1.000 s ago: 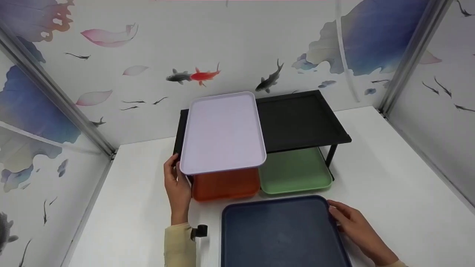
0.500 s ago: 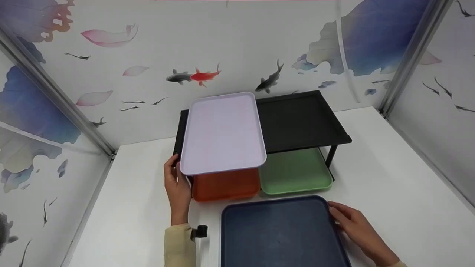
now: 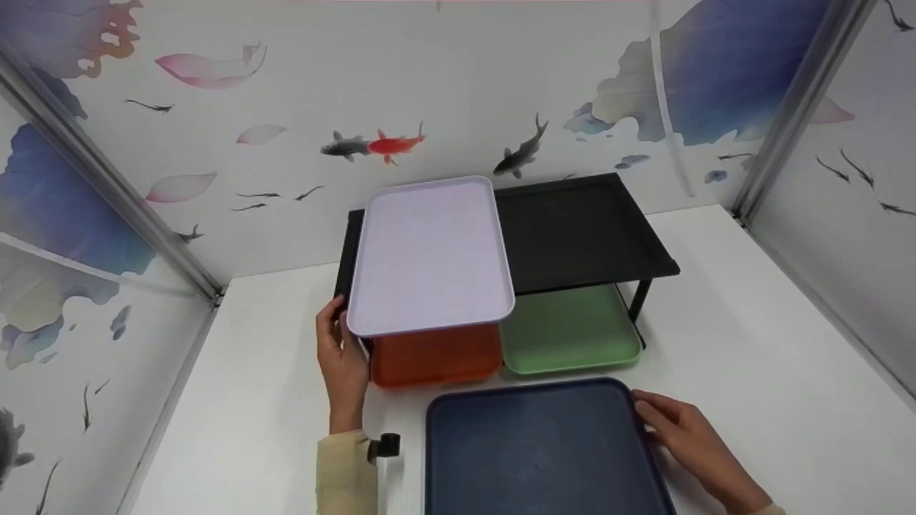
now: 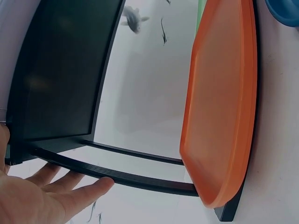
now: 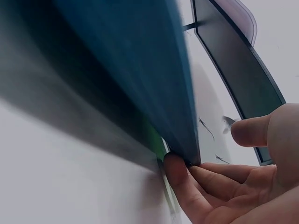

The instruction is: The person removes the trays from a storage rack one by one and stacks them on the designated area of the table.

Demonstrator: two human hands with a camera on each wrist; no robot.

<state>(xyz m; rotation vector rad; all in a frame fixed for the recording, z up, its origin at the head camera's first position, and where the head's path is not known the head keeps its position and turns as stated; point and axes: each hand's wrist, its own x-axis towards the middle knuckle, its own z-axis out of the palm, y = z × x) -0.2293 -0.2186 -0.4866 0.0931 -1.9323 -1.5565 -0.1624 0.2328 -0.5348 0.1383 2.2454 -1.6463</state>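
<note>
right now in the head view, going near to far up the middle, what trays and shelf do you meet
dark blue tray → green tray on the lower level → black shelf top, with the lilac tray lying on its left half

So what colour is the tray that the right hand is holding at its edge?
Dark blue. The tray shows best in the head view, with the right hand at its right edge.
</note>
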